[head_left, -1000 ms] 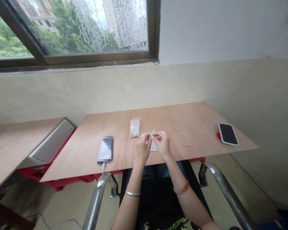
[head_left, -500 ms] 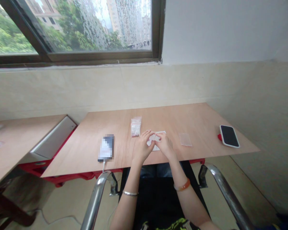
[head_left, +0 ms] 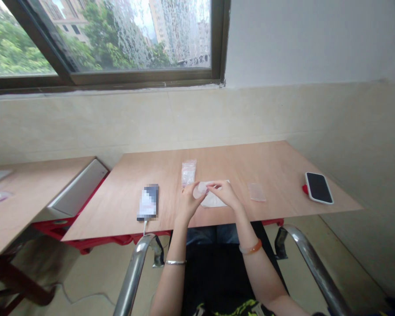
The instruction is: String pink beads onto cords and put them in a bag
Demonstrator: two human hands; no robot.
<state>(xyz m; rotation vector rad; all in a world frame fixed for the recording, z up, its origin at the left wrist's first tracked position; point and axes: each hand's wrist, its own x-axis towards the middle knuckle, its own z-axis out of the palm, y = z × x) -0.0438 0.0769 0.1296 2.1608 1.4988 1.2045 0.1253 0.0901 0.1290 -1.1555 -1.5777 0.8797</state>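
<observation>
My left hand [head_left: 187,202] is curved around a small, clear, roundish plastic piece [head_left: 201,188], gripping it between thumb and fingers. From the other side my right hand [head_left: 226,193] pinches at its edge, thumb and fingertips pressed together; what exactly lies in that pinch is too small to make out. Below both hands a white sheet [head_left: 217,200] lies flat on the wooden table [head_left: 112,188]. Just beyond my left hand is a stack of small clear zip bags [head_left: 188,170]. A single flat clear bag [head_left: 257,192] rests to the right of my right hand.
A phone [head_left: 148,202] with a white cable lies on the left. Another phone [head_left: 319,188] is at the right, a red item beneath its edge. Metal armrests [head_left: 134,272] flank me. A second table [head_left: 36,180] stands at the left, and a tiled wall [head_left: 250,114] rises behind.
My hands have drawn apart from being close together over the sheet. The clear piece now shows between them, and more of the white sheet is uncovered. The view has shifted slightly.
</observation>
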